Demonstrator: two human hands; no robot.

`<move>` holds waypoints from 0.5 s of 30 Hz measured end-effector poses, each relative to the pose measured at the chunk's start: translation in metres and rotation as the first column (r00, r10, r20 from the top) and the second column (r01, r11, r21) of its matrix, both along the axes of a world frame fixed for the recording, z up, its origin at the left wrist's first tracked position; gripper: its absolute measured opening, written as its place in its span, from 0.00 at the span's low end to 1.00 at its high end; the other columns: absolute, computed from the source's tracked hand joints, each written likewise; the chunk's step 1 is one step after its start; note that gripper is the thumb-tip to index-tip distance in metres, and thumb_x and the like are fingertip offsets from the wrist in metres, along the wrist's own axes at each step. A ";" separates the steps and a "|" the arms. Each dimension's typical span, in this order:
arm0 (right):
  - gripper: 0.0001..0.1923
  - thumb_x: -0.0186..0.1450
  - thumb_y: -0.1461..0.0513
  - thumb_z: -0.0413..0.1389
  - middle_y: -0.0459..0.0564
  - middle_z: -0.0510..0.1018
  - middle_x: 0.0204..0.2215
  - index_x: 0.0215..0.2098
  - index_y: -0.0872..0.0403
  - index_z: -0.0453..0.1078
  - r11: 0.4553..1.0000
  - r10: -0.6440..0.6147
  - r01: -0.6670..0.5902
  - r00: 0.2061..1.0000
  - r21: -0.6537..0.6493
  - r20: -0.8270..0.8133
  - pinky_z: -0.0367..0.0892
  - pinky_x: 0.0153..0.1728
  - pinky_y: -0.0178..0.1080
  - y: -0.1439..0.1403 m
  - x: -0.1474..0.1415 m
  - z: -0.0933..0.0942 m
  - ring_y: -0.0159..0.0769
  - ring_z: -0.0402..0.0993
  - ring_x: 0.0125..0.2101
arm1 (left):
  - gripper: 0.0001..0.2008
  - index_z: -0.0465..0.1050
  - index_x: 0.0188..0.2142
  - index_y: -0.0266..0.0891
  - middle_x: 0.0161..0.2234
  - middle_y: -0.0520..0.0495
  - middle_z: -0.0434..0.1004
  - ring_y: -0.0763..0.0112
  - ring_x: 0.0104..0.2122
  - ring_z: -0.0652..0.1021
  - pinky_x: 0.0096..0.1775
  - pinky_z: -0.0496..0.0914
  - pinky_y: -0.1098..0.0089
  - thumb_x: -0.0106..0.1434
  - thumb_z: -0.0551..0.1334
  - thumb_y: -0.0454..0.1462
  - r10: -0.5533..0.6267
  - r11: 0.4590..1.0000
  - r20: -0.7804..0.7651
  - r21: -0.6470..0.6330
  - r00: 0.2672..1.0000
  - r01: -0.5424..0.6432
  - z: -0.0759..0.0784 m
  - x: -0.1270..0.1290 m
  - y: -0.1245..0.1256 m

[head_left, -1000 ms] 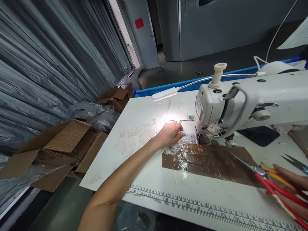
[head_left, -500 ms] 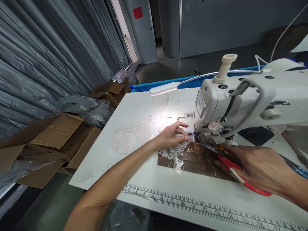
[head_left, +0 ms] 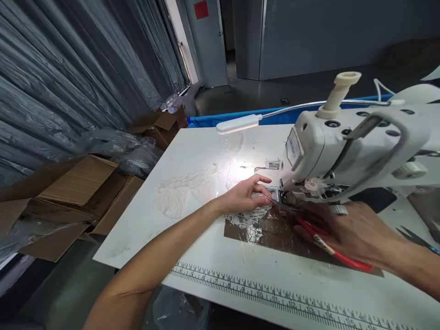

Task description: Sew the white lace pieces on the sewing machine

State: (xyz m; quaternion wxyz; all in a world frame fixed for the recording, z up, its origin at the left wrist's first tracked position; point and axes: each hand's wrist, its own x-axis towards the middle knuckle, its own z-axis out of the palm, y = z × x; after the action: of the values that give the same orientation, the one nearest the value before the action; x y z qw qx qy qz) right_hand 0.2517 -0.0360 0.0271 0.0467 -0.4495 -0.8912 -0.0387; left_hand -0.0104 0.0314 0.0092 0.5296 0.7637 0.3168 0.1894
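Red-handled metal scissors [head_left: 319,240]: a second ago they were well apart from the work, off to the right; now I see the blades reach in beside the fingertips of my bare left hand [head_left: 244,196], which I read as both hands meeting at one spot.
Scissor axis: tips point left and slightly away from me; the long axis slants from the handles, near and right, to the tips, farther and left. From here I can't tell whether the blades are parted.
Right hand [head_left: 357,231]: fingers wrapped round the scissor handles, beside the white metal sewing machine [head_left: 312,142].
Left fingers: thumb and the finger next to it appear to pinch the lace edge; the upper finger reaches out, spread from them.
White openwork lace fabric [head_left: 245,219]: under and beside the left hand, partly over the shiny brown sheet [head_left: 285,236] left of the needle area; its held edge faces the machine.
Paler lace panels [head_left: 173,195]: flat on the white tabletop [head_left: 195,247], long axis slanting left and toward me. Whether they join the held lace, I can't tell.
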 end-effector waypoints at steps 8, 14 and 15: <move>0.19 0.70 0.51 0.41 0.52 0.78 0.31 0.42 0.49 0.70 0.999 -0.028 0.029 0.999 -0.039 0.025 0.63 0.25 0.42 -0.003 -0.006 0.009 0.47 0.75 0.29 | 0.24 0.55 0.57 0.40 0.42 0.43 0.78 0.67 0.43 0.78 0.44 0.73 0.62 0.65 0.60 0.41 0.006 0.999 0.032 -0.039 0.999 -0.005 -0.002 0.000 -0.001; 0.19 0.70 0.50 0.42 0.52 0.78 0.28 0.49 0.50 0.67 0.999 -0.017 0.018 1.000 -0.047 0.021 0.61 0.25 0.41 -0.003 -0.006 0.003 0.47 0.75 0.28 | 0.23 0.56 0.55 0.40 0.42 0.43 0.78 0.66 0.43 0.78 0.45 0.73 0.61 0.64 0.61 0.40 0.006 0.998 0.045 -0.064 0.999 -0.003 -0.003 0.000 0.000; 0.19 0.70 0.51 0.42 0.50 0.77 0.26 0.51 0.51 0.66 0.998 -0.012 0.012 1.000 -0.063 0.003 0.62 0.25 0.41 -0.004 -0.007 0.002 0.46 0.75 0.28 | 0.23 0.56 0.55 0.40 0.42 0.42 0.78 0.66 0.43 0.78 0.45 0.73 0.61 0.64 0.61 0.40 0.007 0.998 0.048 -0.064 0.999 -0.004 -0.003 0.000 0.000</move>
State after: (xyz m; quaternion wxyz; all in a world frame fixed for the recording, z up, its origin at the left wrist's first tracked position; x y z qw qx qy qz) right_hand 0.2450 -0.0398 0.0295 0.0310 -0.4559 -0.8894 -0.0117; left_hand -0.0105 0.0311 0.0061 0.5607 0.7408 0.3117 0.1990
